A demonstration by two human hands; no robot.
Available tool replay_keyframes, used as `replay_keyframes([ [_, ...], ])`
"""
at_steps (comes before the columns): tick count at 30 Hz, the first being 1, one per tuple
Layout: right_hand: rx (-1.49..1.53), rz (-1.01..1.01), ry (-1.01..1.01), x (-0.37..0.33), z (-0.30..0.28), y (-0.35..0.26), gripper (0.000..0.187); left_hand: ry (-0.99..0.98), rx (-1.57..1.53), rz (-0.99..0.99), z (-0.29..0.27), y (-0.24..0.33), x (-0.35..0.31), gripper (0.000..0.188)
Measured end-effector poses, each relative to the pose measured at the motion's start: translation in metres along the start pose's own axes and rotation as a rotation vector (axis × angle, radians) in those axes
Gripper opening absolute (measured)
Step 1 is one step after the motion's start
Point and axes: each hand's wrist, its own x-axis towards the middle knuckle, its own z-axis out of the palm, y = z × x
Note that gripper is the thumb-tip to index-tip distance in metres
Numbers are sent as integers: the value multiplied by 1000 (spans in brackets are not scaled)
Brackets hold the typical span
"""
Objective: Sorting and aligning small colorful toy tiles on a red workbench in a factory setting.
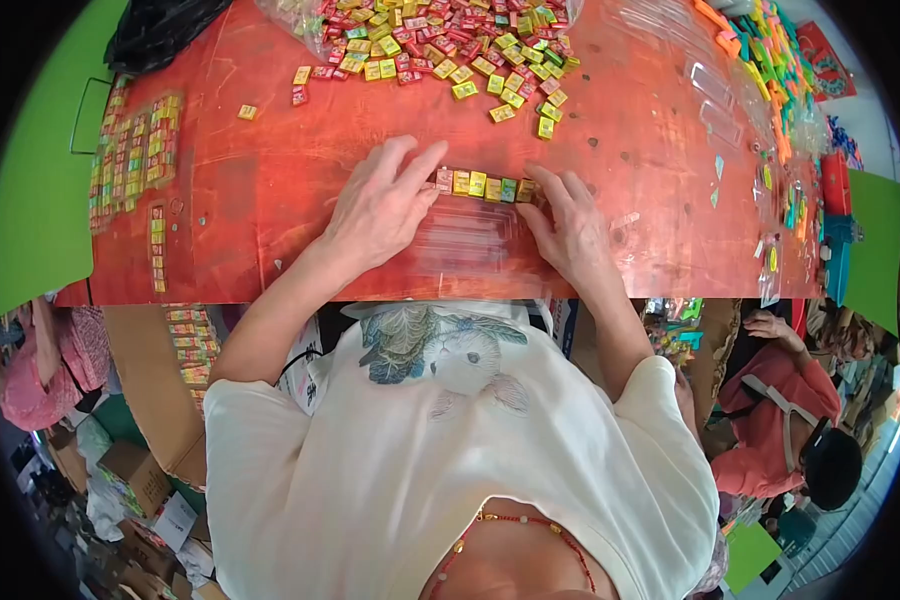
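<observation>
A short row of small boxes (478,186), red, yellow and green, lies across the red table in front of me. At its left end is my left hand (385,198), index finger and thumb bent around the end box, the other fingers stretched out. My right hand (574,222) has its thumb and index finger closed about the right end, partly hiding the last box. Just below the row, between my wrists, lie clear plastic trays (465,242). Past my hands spreads a loose heap of the same small boxes (450,40), partly inside a clear bag.
Finished-looking rows of boxes (135,155) stand at the table's left, with a single column (158,248) nearer me. A black bag (165,32) sits at the far left. Colourful plastic pieces (770,70) pile at the right. A person (785,410) sits at lower right.
</observation>
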Motion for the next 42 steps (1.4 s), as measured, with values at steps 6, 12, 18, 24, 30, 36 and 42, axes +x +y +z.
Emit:
replay_keyframes([
  [6,-28,-83,91,5,3,-4,33,191,496,126,13,1,15,65],
  [12,-223,-171,100,16,22,-6,19,66,588,16,14,-1,27,67],
  [18,-158,-218,113,26,15,-20,22,148,283,107,-2,-10,14,72],
  [24,-108,-313,118,45,26,-33,23,176,304,94,-2,-11,8,60],
  [30,-152,-298,95,48,41,-27,20,209,468,118,2,-4,13,42],
  [36,-131,-307,109,46,42,-24,19,181,428,147,-7,0,21,36],
  [42,-124,-312,152,46,44,-21,22,175,517,294,4,-11,26,50],
])
